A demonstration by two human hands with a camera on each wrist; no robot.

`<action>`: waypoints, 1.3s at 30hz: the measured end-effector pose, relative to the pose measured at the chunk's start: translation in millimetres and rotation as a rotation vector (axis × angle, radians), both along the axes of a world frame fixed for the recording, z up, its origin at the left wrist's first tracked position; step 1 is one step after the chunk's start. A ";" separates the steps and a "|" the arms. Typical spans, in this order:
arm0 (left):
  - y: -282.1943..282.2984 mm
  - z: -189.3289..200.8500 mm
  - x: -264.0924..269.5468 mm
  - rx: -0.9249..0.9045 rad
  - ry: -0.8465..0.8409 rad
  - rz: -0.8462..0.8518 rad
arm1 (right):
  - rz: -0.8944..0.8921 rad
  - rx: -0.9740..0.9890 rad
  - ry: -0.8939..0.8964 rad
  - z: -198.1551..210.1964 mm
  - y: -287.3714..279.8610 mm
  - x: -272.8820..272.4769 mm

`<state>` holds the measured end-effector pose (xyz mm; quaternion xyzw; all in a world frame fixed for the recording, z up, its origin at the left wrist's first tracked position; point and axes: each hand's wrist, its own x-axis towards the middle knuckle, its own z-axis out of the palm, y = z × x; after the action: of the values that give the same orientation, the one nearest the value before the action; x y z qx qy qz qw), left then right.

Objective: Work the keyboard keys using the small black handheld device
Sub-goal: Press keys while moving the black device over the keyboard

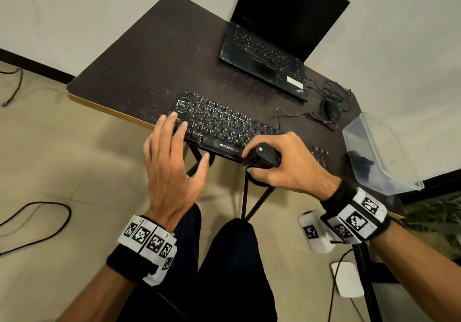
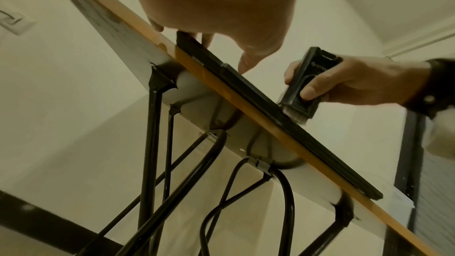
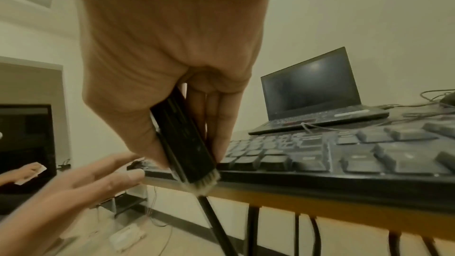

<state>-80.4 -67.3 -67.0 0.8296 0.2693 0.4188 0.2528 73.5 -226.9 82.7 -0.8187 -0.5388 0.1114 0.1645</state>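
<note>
A black keyboard (image 1: pixel 219 124) lies along the front edge of a dark table (image 1: pixel 149 54). My right hand (image 1: pixel 287 164) grips a small black handheld device (image 1: pixel 262 158) with a pale bristle tip. In the right wrist view the device (image 3: pixel 187 143) points down and its bristles (image 3: pixel 204 182) touch the keyboard's (image 3: pixel 320 159) front edge. In the left wrist view the device (image 2: pixel 307 83) stands on the keyboard's rim (image 2: pixel 258 100). My left hand (image 1: pixel 172 162) is spread, fingers straight, its fingertips (image 1: pixel 174 119) over the keyboard's left end.
An open black laptop (image 1: pixel 274 34) with a dark screen stands at the back of the table. A wired mouse (image 1: pixel 331 109) and tangled cable lie to the right. A clear plastic bin (image 1: pixel 376 152) sits at the table's right end. Cables trail on the floor.
</note>
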 end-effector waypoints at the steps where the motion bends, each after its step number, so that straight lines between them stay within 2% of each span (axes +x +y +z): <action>1: 2.9 0.5 -0.8 -0.032 -0.015 0.013 | -0.021 0.017 -0.011 -3.5 0.8 1.1; 4: 6.5 1.2 -2.3 -0.107 -0.046 0.009 | -0.172 0.117 -0.084 -0.2 1.5 16.7; 9: 8.2 0.8 -1.9 -0.131 -0.048 -0.003 | -0.099 0.109 -0.011 -5.9 -5.0 -2.8; 13: 7.1 0.0 -1.7 -0.112 -0.030 -0.007 | -0.291 0.192 -0.020 -2.8 -7.7 16.3; 17: -2.8 0.8 1.6 -0.072 -0.011 -0.013 | -0.186 0.145 0.029 -8.0 -4.7 -2.9; 20: -1.9 0.4 0.7 -0.058 0.005 -0.013 | -0.357 0.220 0.032 -3.4 -2.0 19.7; 22: -3.5 1.1 0.2 -0.038 0.002 -0.002 | -0.361 0.188 0.048 0.5 -4.6 25.2; 24: -6.9 2.6 1.3 0.005 -0.002 -0.016 | -0.257 0.107 0.044 -0.4 -6.0 16.6; 25: -9.9 3.1 2.4 0.029 -0.003 -0.040 | -0.265 0.097 0.034 -1.4 -5.3 17.7; 29: -21.0 0.1 5.1 0.088 -0.003 -0.146 | -0.486 0.140 0.025 4.9 -4.8 44.3; 33: -21.2 1.0 6.3 0.060 0.007 -0.158 | -0.350 0.050 0.056 4.6 -10.1 27.8; 36: -22.8 1.0 5.3 0.058 0.032 -0.162 | -0.495 0.082 0.043 6.8 -7.8 41.7; 39: -22.6 1.2 3.6 0.066 0.041 -0.171 | -0.429 0.060 -0.014 8.0 -5.5 40.4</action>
<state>-76.8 -89.9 -65.8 0.8658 0.1887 0.3874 0.2544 113.9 -232.4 90.7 -0.9100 -0.3566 0.0520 0.2051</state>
